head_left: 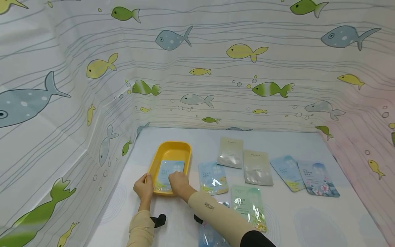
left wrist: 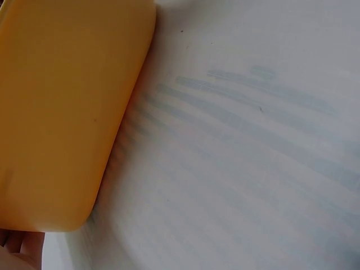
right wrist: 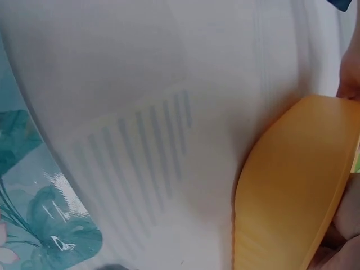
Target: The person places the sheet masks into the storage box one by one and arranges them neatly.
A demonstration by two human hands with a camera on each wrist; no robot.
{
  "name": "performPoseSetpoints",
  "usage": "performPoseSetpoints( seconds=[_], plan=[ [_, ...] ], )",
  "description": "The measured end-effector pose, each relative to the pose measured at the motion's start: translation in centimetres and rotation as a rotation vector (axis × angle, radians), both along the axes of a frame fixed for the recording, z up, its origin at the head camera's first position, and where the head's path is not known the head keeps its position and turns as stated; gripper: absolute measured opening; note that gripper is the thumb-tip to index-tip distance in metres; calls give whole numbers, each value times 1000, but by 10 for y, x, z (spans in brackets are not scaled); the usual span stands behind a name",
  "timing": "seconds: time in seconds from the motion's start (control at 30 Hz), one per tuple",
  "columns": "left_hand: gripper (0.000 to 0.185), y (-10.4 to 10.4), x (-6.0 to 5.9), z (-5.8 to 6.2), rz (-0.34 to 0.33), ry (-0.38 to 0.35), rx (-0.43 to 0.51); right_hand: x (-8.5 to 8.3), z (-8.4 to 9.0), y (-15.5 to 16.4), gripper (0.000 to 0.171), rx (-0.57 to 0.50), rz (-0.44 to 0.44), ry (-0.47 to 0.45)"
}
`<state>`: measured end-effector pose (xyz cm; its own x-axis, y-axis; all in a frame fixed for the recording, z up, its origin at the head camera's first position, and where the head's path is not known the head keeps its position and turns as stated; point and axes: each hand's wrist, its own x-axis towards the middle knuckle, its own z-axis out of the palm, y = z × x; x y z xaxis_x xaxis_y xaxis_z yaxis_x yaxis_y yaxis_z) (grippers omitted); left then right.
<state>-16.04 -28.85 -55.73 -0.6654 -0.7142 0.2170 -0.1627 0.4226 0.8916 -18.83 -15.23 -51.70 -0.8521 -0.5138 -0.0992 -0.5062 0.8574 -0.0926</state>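
My left hand (head_left: 143, 187) grips the near left rim of a yellow plastic tray (head_left: 175, 145), thumb uppermost. In the left wrist view the tray's outer wall (left wrist: 67, 112) fills the left side, with a bit of the hand below it. Inside the tray lies a light-blue face mask packet (head_left: 166, 171), slightly tilted. My right hand (head_left: 179, 183) reaches over the tray's near right side, curled fingers at the packet's right edge; the fingertips are hidden. Behind the tray wall (right wrist: 292, 180) in the right wrist view, the curled right fingers (right wrist: 343, 230) show partly.
Right of the tray lie a blue packet (head_left: 213, 178), two silver-beige packets (head_left: 230, 152), a green packet (head_left: 247, 204), and two overlapping blue packets (head_left: 288, 173) farther right. Another blue packet (head_left: 211, 236) is partly under the right forearm. Fish-patterned sheeting (head_left: 200, 82) walls the table.
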Motion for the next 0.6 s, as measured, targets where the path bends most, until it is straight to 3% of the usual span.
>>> performPoseSetpoints(
  seconds=[0.37,0.6],
  plan=[
    [23,0,0,1,5,3,-5,4,-7,14,10,-202,68,101],
    [23,1,-1,0,9,13,-1,7,-8,24,15,-466,72,47]
  ],
)
